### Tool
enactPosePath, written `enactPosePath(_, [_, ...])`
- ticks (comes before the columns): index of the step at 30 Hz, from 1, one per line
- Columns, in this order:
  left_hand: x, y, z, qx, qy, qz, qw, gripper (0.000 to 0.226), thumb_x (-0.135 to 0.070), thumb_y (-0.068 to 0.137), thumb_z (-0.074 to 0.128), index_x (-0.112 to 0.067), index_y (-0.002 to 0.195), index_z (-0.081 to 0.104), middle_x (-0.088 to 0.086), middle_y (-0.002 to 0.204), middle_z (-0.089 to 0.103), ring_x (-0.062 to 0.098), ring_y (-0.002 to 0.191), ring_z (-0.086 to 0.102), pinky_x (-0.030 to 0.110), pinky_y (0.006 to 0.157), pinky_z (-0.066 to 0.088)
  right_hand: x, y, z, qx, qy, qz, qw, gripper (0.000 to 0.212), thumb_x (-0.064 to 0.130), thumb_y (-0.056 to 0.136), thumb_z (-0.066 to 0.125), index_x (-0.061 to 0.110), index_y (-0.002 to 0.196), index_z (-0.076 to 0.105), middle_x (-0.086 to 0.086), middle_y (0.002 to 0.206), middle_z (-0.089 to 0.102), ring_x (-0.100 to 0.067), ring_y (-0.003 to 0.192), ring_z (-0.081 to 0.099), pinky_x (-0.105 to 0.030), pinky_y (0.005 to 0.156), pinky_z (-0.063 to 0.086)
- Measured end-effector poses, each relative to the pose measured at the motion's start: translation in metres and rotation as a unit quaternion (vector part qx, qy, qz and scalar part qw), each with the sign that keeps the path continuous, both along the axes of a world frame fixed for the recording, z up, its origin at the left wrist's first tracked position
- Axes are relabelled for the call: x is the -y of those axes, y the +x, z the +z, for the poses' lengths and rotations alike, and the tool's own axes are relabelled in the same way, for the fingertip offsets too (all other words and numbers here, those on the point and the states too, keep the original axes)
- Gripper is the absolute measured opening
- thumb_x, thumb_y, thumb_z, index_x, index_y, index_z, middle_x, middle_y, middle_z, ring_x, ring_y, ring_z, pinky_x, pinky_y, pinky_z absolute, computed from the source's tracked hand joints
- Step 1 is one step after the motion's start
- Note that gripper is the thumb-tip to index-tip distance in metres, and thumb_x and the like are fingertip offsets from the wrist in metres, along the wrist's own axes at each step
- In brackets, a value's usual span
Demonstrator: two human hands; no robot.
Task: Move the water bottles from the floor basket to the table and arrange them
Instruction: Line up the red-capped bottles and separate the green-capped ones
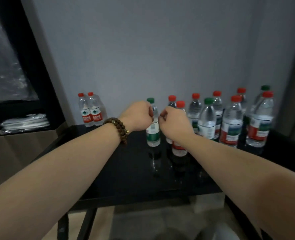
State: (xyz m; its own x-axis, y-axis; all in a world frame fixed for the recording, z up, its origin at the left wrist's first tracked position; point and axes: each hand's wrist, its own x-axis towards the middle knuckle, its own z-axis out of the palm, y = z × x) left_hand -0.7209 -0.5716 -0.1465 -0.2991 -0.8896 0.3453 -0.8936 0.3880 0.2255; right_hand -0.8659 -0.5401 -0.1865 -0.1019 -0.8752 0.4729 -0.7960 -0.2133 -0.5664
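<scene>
A green-capped water bottle (153,135) stands upright near the middle of the black glossy table (126,170). My left hand (138,116), with a bead bracelet on the wrist, is curled into a loose fist against the bottle's left shoulder. My right hand (174,123) is curled the same way just right of it. Neither hand wraps around the bottle. A red-capped bottle (179,149) stands partly hidden behind my right wrist. Several more red- and green-capped bottles (231,122) are grouped upright on the right. The floor basket is not visible.
Two red-capped bottles (91,111) stand together at the table's back left against the grey wall. A black-framed shelf with folded white plastic (25,122) is on the left. The table's front edge (143,198) runs under my forearms.
</scene>
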Motion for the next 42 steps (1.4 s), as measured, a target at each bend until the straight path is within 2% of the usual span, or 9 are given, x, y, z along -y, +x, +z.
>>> enactPosePath(4, [0.012, -0.044, 0.020, 0.005, -0.027, -0.021, 0.999, 0.013, -0.012, 0.091, 0.066, -0.024, 0.095, 0.063, -0.001, 0.097, 0.066, 0.020, 0.093, 0.062, 0.031, 0.076, 0.050, 0.000, -0.054, 0.019, 0.001, -0.033, -0.044, 0.998, 0.017, 0.028, 0.096, 0.060, 0.016, 0.107, 0.067, -0.006, 0.097, 0.072, -0.025, 0.088, 0.068, -0.042, 0.081, 0.060])
enactPosePath(7, [0.026, -0.067, 0.032, 0.004, -0.058, -0.018, 0.998, 0.013, -0.016, 0.097, 0.061, -0.018, 0.108, 0.066, 0.005, 0.109, 0.068, 0.023, 0.100, 0.063, 0.037, 0.088, 0.054, 0.010, -0.080, 0.028, -0.008, -0.041, -0.060, 0.997, 0.027, 0.030, 0.097, 0.061, 0.013, 0.117, 0.064, -0.006, 0.103, 0.069, -0.023, 0.092, 0.065, -0.037, 0.081, 0.056])
enactPosePath(13, [0.062, -0.073, 0.044, -0.056, -0.027, 0.019, 0.998, 0.024, -0.015, 0.101, 0.054, -0.018, 0.121, 0.066, 0.006, 0.124, 0.067, 0.025, 0.105, 0.067, 0.039, 0.094, 0.057, 0.035, -0.088, 0.038, -0.055, 0.022, -0.031, 0.998, 0.057, 0.053, 0.090, 0.068, 0.023, 0.136, 0.057, -0.003, 0.112, 0.069, -0.024, 0.097, 0.067, -0.042, 0.082, 0.059])
enactPosePath(19, [0.072, -0.082, 0.037, -0.022, -0.004, -0.022, 1.000, 0.034, -0.017, 0.104, 0.054, -0.017, 0.138, 0.058, 0.003, 0.141, 0.060, 0.023, 0.111, 0.067, 0.028, 0.086, 0.050, 0.051, -0.091, 0.042, -0.150, 0.048, 0.025, 0.987, 0.021, 0.038, 0.093, 0.068, 0.022, 0.103, 0.059, 0.002, 0.084, 0.062, -0.020, 0.078, 0.065, -0.036, 0.068, 0.057])
enactPosePath(24, [0.086, -0.099, 0.030, 0.027, 0.035, 0.011, 0.999, 0.052, -0.035, 0.102, 0.058, -0.017, 0.150, 0.048, 0.006, 0.150, 0.053, 0.025, 0.131, 0.055, 0.036, 0.106, 0.044, 0.051, -0.107, 0.053, -0.181, 0.068, 0.007, 0.981, 0.024, 0.031, 0.087, 0.070, 0.020, 0.080, 0.050, -0.003, 0.084, 0.059, -0.019, 0.074, 0.059, -0.034, 0.061, 0.050])
enactPosePath(30, [0.090, -0.111, 0.024, 0.057, 0.025, 0.021, 0.998, 0.043, -0.035, 0.101, 0.060, -0.017, 0.141, 0.056, 0.008, 0.134, 0.062, 0.024, 0.118, 0.059, 0.035, 0.098, 0.049, 0.045, -0.110, 0.052, -0.179, 0.071, 0.006, 0.981, 0.025, 0.033, 0.088, 0.069, 0.019, 0.082, 0.049, -0.004, 0.086, 0.060, -0.019, 0.073, 0.059, -0.038, 0.067, 0.058])
enactPosePath(34, [0.082, -0.109, 0.019, 0.085, -0.016, 0.006, 0.996, 0.024, -0.029, 0.099, 0.064, -0.014, 0.112, 0.052, 0.008, 0.107, 0.063, 0.022, 0.094, 0.059, 0.032, 0.078, 0.047, 0.039, -0.102, 0.051, -0.231, 0.061, -0.019, 0.971, 0.038, 0.055, 0.091, 0.062, 0.021, 0.097, 0.045, -0.002, 0.090, 0.057, -0.024, 0.082, 0.061, -0.042, 0.074, 0.058])
enactPosePath(39, [0.058, -0.101, 0.014, 0.101, -0.021, -0.006, 0.995, 0.029, -0.026, 0.098, 0.066, -0.013, 0.107, 0.042, 0.009, 0.101, 0.061, 0.025, 0.088, 0.059, 0.035, 0.074, 0.052, 0.031, -0.091, 0.054, -0.248, 0.062, -0.054, 0.965, 0.044, 0.051, 0.096, 0.062, 0.013, 0.118, 0.057, -0.012, 0.108, 0.064, -0.033, 0.093, 0.063, -0.040, 0.071, 0.051])
enactPosePath(42, [0.047, -0.090, 0.012, 0.073, -0.017, -0.006, 0.997, 0.026, -0.022, 0.095, 0.067, -0.014, 0.103, 0.044, 0.010, 0.102, 0.060, 0.026, 0.088, 0.057, 0.035, 0.073, 0.048, 0.025, -0.083, 0.054, -0.190, 0.068, -0.045, 0.978, 0.045, 0.048, 0.092, 0.067, 0.010, 0.113, 0.056, -0.007, 0.090, 0.059, -0.024, 0.076, 0.056, -0.036, 0.064, 0.046])
